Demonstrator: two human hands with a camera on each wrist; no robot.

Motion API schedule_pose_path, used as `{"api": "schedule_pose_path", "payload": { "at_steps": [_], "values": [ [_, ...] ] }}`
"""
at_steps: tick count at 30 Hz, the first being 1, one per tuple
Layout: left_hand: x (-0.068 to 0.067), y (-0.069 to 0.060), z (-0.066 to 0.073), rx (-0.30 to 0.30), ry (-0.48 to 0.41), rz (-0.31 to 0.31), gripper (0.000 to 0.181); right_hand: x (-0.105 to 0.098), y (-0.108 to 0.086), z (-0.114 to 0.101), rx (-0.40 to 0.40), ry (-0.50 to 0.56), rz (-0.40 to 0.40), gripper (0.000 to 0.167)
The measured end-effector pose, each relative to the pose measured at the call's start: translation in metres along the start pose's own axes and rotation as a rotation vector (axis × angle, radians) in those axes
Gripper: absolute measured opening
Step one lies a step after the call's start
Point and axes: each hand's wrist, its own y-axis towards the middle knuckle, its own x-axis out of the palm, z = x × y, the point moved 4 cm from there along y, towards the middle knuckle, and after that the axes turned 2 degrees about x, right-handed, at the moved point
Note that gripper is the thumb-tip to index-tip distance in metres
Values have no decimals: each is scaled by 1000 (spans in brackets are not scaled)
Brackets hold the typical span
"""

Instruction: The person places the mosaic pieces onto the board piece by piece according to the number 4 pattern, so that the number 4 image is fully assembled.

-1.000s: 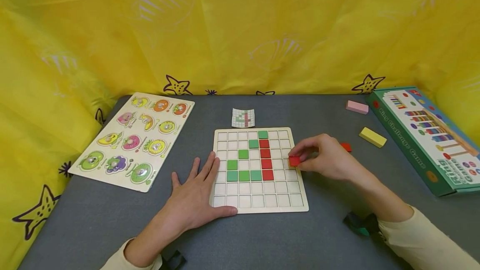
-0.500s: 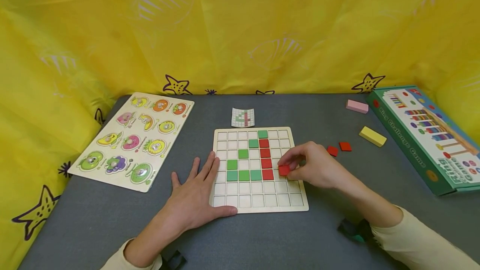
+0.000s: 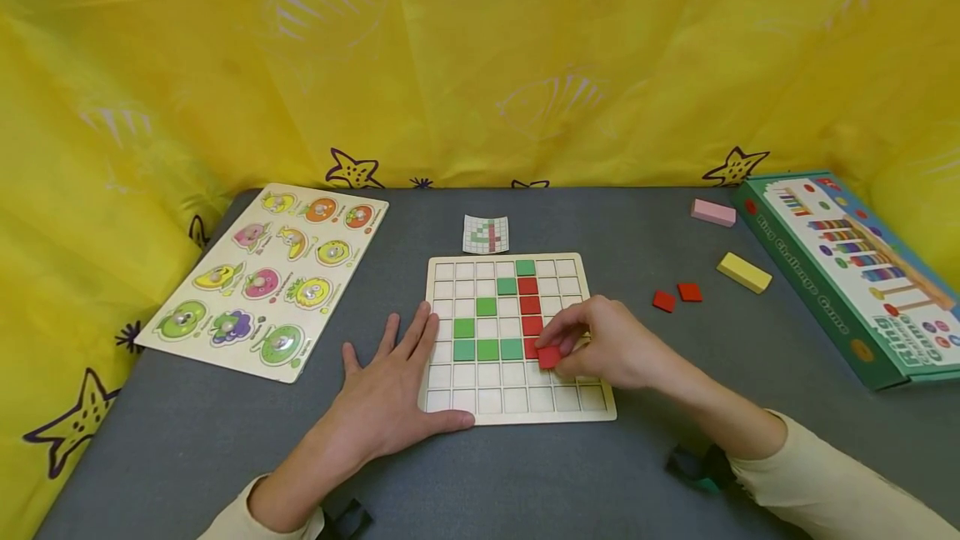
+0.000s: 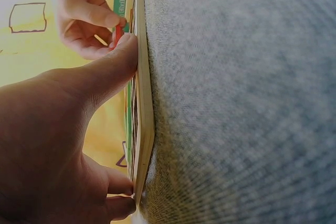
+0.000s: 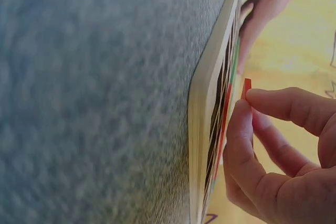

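A white grid board (image 3: 514, 400) with a pale wooden rim lies mid-table, green tiles (image 3: 487, 349) and a column of red tiles (image 3: 529, 305) set in its squares. My right hand (image 3: 611, 346) pinches a loose red square tile (image 3: 549, 357) between thumb and fingers, just over the board by the column's lower end. In the right wrist view that held tile (image 5: 246, 87) is seen edge-on, apart from the board's surface. My left hand (image 3: 390, 397) lies spread at the board's left side, its thumb on the front edge and its fingertips at the left edge.
Two loose red tiles (image 3: 663, 301) lie right of the board. Beyond them are a yellow block (image 3: 744, 272), a pink block (image 3: 713, 212) and a green game box (image 3: 847, 290). A small pattern card (image 3: 486, 235) sits behind the board. A fruit puzzle board (image 3: 262, 282) lies left.
My right hand has carried the red tile leftward and slightly nearer me, from the board's right edge to beside the red column. The left hand has stayed in place.
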Motion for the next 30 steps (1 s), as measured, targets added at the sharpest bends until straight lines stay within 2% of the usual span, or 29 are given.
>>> {"api": "schedule_pose_path", "payload": {
  "at_steps": [15,24,30],
  "values": [
    [-1,0,1,1,3,2,131,13,2,-8,-43,-38,-31,27],
    [-1,-1,1,8,-5,12,130,16,3,-10,-54,-76,-25,31],
    [-2,-2,1,7,-5,14,130,17,3,-12,-93,-98,-22,31]
  ]
}}
